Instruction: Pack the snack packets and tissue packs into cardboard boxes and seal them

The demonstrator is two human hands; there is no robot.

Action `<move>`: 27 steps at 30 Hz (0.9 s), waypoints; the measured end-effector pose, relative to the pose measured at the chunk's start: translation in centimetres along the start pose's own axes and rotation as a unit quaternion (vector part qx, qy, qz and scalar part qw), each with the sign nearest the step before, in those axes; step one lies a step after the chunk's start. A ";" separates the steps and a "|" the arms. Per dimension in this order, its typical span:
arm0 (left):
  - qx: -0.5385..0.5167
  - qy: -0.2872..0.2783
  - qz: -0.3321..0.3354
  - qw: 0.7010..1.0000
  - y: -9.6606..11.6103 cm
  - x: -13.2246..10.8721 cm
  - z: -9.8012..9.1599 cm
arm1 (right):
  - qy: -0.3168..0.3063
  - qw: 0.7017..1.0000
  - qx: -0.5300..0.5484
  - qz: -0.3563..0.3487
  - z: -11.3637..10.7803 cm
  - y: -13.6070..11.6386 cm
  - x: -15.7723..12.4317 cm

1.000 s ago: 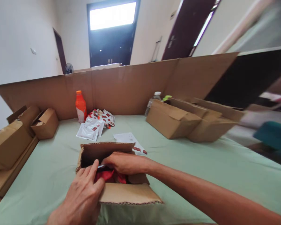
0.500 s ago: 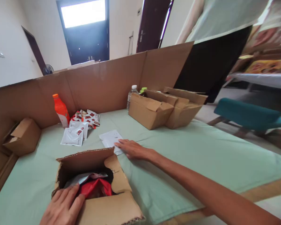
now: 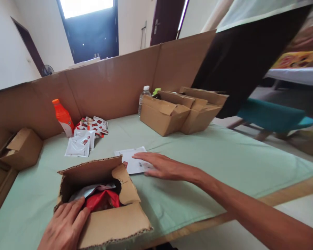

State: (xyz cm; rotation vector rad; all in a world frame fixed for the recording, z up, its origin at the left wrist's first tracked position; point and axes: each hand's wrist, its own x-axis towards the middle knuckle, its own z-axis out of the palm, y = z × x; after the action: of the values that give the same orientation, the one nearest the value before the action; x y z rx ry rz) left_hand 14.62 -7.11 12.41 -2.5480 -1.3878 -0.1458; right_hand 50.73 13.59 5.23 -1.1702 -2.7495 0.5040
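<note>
In front of me an open cardboard box (image 3: 114,222) holds a red packet (image 3: 104,200) and a silvery-white packet (image 3: 90,190). My left hand (image 3: 66,222) is closed over the box's near left rim, its fingertips against the packets inside. Just beyond the box a flat white packet (image 3: 135,166) with a barcode and a red mark lies on the table, partly hidden by the box flap. My right hand (image 3: 164,166) is at this packet's right side, its fingers stretched out over it and the thumb apart near its edge.
Farther back lie white packets (image 3: 79,144) and red-patterned packets (image 3: 100,125), beside an orange bottle (image 3: 64,118). Two cardboard boxes (image 3: 164,116) stand at the back right, with a clear bottle (image 3: 145,93) behind. Another box (image 3: 26,149) is at left. A cardboard wall (image 3: 114,80) borders the green-covered table.
The white packet has turned and shifted right and nearer. My right hand has moved right, its thumb now apart from the fingers. My left hand stays on the box. The view has shifted slightly.
</note>
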 end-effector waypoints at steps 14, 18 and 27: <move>-0.135 -0.118 -0.138 0.974 3.5 2.2 -2.7 | 0.139 0.986 -0.058 0.071 2.4 1.4 2.9; -0.135 -0.116 -0.125 0.976 3.8 2.1 -2.4 | 0.340 0.927 0.131 0.085 -2.1 0.1 -2.4; -0.102 -0.107 -0.110 0.983 3.7 2.2 -2.1 | 0.030 0.987 0.045 -0.148 -4.6 -14.5 0.7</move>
State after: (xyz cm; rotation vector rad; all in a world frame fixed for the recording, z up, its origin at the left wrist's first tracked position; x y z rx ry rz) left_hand 19.01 -7.74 14.25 -2.6294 -1.8243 -0.0553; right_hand 41.40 5.87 14.48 -0.7257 -2.7474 0.5396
